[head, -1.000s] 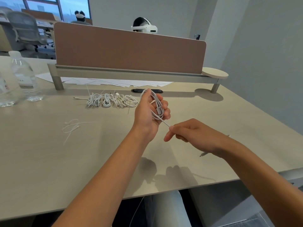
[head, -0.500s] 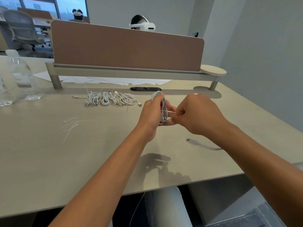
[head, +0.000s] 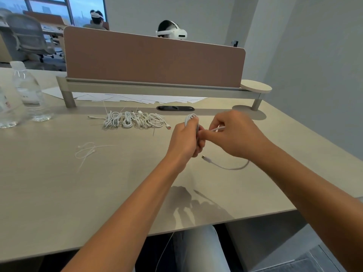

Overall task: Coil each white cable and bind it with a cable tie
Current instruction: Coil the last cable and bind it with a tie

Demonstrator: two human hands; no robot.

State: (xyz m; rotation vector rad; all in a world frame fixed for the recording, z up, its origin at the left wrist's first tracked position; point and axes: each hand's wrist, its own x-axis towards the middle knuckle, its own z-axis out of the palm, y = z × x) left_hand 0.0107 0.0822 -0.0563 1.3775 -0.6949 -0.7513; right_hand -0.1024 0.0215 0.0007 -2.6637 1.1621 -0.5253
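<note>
Above the middle of the table [head: 59, 193], the left hand [head: 184, 138] grips a coiled white cable [head: 191, 118], its fingers curled round the bundle so that the top loop stands up above the knuckles. The coil's long axis runs roughly upright, tilted a little away from the person. Just to its right, almost touching, the right hand [head: 235, 134] pinches a thin white strand [head: 218, 128] that runs across toward the coil, at a right angle to the loops; whether this is a cable tie or the cable's own tail I cannot tell. A loose cable end with its plug [head: 205, 158] hangs below the hands and curves back under the right wrist. Since the strand lies crosswise to the upright coil, the coming move is probably a wrap round the coil's waist, and the right hand is the one placed to lead it while the left steadies. Farther back and left lies a row of finished coils [head: 135, 120], and well to the left some loose cable ties [head: 87, 151].
</note>
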